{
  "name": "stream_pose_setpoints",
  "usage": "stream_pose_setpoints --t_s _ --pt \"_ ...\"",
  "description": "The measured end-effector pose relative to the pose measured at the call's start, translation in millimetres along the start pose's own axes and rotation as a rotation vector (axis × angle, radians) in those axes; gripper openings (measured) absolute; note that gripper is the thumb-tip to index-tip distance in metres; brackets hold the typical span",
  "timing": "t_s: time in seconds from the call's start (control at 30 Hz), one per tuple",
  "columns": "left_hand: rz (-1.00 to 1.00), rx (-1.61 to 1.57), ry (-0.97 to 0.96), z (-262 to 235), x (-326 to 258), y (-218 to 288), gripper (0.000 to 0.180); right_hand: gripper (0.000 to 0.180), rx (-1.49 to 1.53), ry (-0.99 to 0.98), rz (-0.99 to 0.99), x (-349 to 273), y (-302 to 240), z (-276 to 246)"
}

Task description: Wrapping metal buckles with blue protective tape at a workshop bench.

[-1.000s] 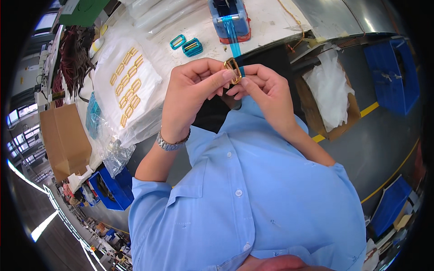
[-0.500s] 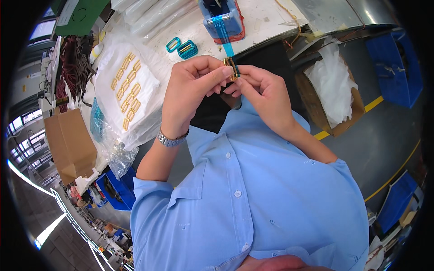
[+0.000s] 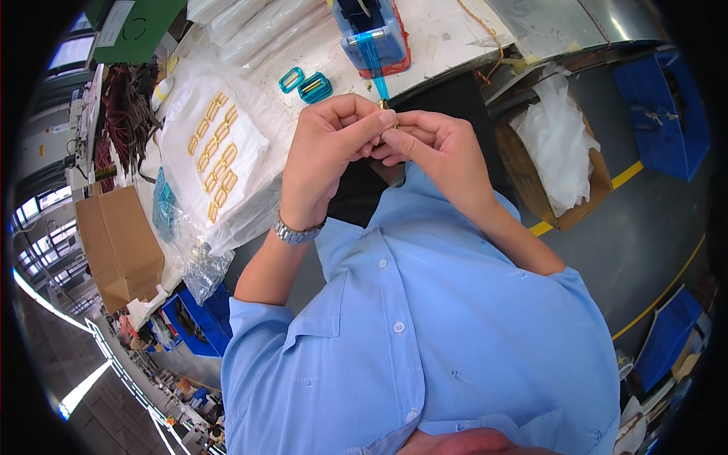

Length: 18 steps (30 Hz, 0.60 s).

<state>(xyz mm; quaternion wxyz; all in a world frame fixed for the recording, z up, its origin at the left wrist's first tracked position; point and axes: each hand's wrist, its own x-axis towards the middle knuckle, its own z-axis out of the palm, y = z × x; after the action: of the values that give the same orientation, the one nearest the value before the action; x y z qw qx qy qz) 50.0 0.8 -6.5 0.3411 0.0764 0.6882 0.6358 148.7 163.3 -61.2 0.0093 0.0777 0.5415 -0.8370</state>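
My left hand (image 3: 330,148) and my right hand (image 3: 432,144) meet in front of my chest, fingertips pinched together on a small gold metal buckle (image 3: 384,105), mostly hidden by the fingers. A strip of blue tape (image 3: 371,64) runs from the buckle up to a blue tape dispenser (image 3: 371,30) on the white table (image 3: 455,30). My left wrist wears a metal watch (image 3: 297,231).
Two buckles wrapped in blue tape (image 3: 305,83) lie on the table. Rows of bare gold buckles (image 3: 216,155) rest on a white sheet to the left. Cardboard boxes (image 3: 114,243), a box with white plastic (image 3: 561,152) and blue bins (image 3: 667,98) stand around.
My hands have turned the buckle edge-on and closed over it, and the blue tape strip now runs straight from the dispenser down to my fingertips.
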Motion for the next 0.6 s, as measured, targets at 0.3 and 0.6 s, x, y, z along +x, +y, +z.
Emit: stream_pose_setpoints --t_s 0.3,0.6 --pt "0.084 0.084 0.043 -9.6 -1.3 -7.7 0.017 0.034 0.099 -0.001 0.017 1.1 -3.4 -3.6" --pt "0.08 -0.105 -0.016 -3.5 9.5 -31.2 0.023 0.033 0.202 -0.062 0.075 -2.2 -14.2 -4.6"
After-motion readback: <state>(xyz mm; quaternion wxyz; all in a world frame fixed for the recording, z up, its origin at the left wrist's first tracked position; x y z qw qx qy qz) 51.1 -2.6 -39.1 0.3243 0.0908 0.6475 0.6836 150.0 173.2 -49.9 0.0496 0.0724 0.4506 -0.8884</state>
